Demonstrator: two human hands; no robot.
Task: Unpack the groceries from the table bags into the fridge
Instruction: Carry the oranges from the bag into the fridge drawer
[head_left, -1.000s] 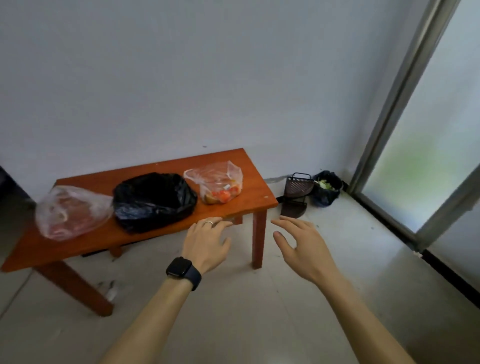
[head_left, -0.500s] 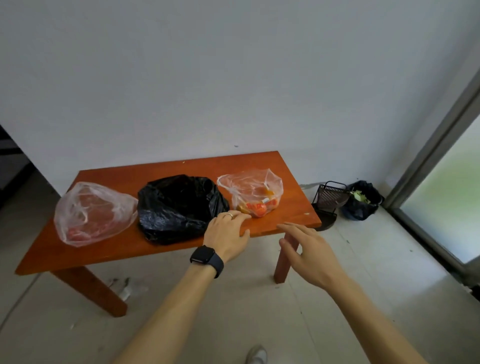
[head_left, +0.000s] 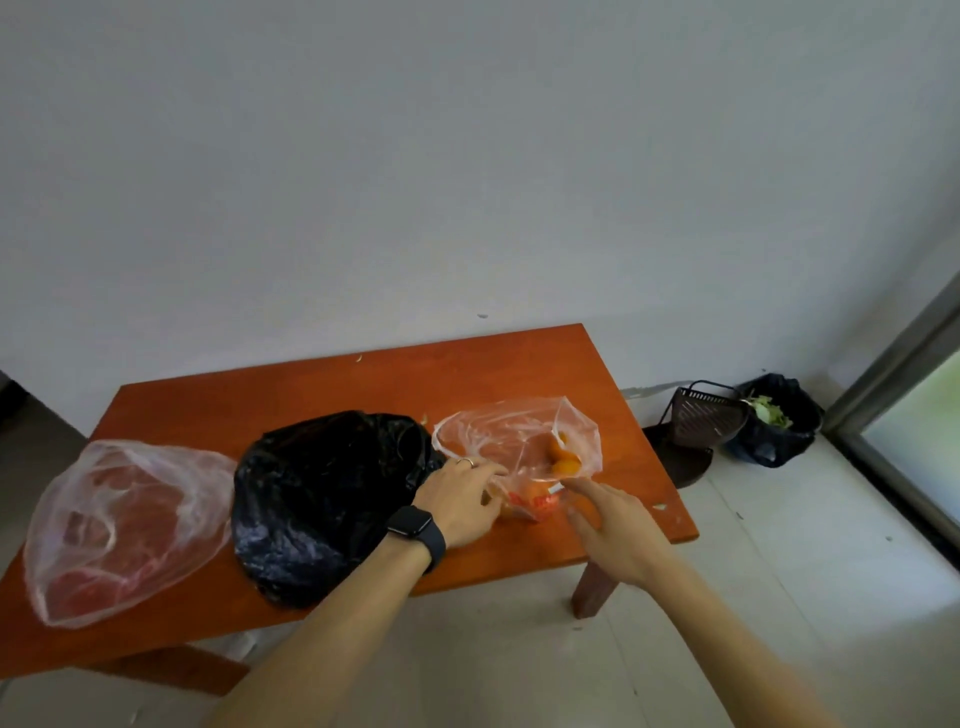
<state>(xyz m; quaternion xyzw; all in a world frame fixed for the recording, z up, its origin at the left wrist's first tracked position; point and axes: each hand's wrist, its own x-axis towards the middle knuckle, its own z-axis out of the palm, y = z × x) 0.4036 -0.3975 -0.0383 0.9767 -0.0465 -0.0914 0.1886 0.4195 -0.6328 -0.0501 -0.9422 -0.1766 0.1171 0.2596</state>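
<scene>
**Hands at the fruit bag**

The step in hand looks like opening the fruit bag (head_left: 514, 441), which lies toward 3 o'clock on the surface (head_left: 363, 384). Oranges (head_left: 563, 465) show through it. The black bag (head_left: 332, 493) sits mid-surface just beside it, and the pink bag (head_left: 124, 525) lies at 9 o'clock.

The left hand (head_left: 462, 501) is at the fruit bag's 8 o'clock edge, but blur hides whether its fingers pinch the plastic. The right hand (head_left: 613, 530) is spread, fingers straight, tips at the bag's 5 o'clock edge.

Next, I judge, both hands must part the limp mouth and lift the fruit out, or carry the bag whole. The fridge is out of view.
</scene>
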